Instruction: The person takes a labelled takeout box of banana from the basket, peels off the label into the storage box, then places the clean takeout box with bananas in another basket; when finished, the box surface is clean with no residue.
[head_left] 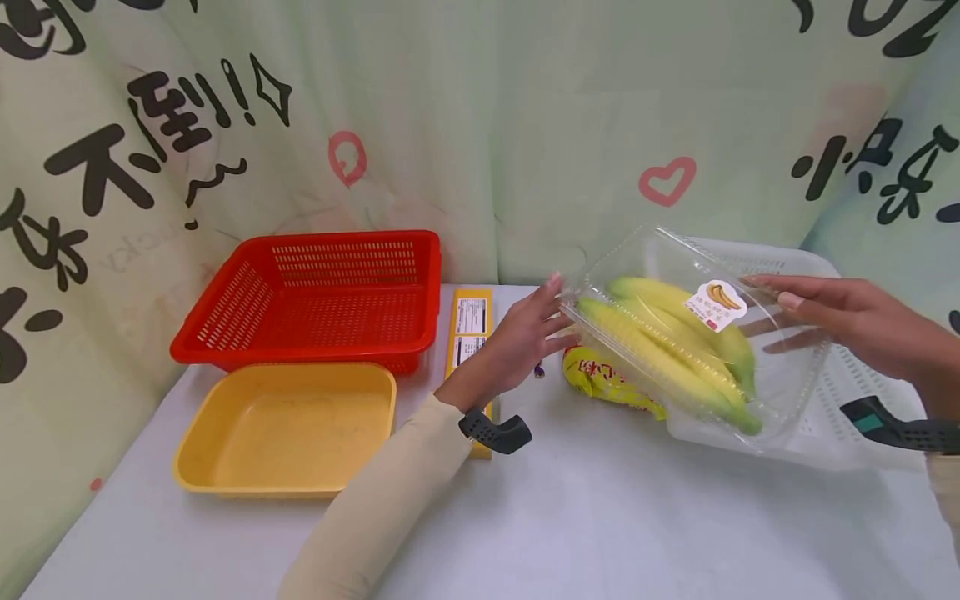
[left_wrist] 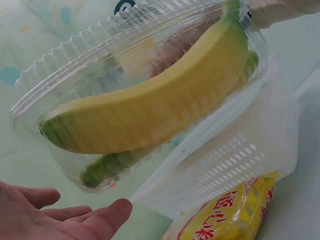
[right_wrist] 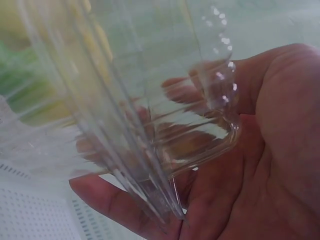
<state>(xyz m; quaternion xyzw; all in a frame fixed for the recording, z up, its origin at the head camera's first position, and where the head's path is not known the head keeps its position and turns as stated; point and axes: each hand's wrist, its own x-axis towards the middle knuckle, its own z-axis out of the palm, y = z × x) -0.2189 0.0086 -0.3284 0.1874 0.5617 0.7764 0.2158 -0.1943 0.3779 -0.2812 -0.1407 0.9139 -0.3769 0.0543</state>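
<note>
white tabletop (head_left: 562, 517), banana pack (head_left: 675, 350) between hands (head_left: 513, 343) (head_left: 862, 323)

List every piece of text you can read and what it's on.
"不到!!": pale green fabric curtain; its other characters are cropped or unclear.
"通心粉": shiny yellow plastic packet.
Too small to read: white banana-picture sticker on the clear plastic clamshell container.
Too small to read: print on the narrow yellow box.

White table (head_left: 570, 517): at its back left corner, a red slotted plastic basket (head_left: 300, 355); before it, a shallow yellow plastic tray (head_left: 285, 429). Near the back edge, a long yellow-and-white box (head_left: 471, 321); rightward, a red-lettered yellow packet (head_left: 603, 379) beside a white perforated plastic basket (head_left: 870, 400).
</note>
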